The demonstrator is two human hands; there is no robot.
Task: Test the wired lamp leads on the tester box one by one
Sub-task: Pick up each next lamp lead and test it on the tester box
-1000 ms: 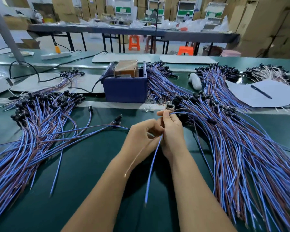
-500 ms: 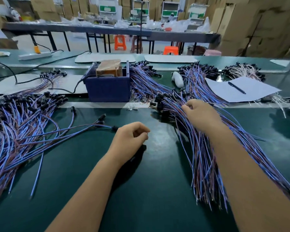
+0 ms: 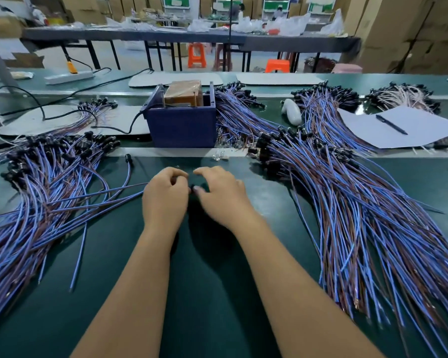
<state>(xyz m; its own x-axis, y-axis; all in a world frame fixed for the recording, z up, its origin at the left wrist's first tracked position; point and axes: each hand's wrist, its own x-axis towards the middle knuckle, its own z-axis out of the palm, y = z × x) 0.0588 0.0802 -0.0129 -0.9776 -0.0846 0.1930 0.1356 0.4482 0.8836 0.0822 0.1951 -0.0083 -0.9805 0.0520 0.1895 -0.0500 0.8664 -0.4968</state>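
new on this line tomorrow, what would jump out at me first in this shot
Two big heaps of blue and brown wires with black caps fan across the green table: one on the left, a bigger one on the right. Between them, at the back, stands a dark blue box. In front of it the left hand and right hand meet over something small and dark.

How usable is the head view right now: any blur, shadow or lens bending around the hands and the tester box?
Head view: left hand and right hand are slightly motion-blurred, and whatever sits between them is too dark to make out; soft shadows fall under the forearms on the green table; the blue tester box is reasonably sharp; wide-angle bending bows the far table edges; background is soft.
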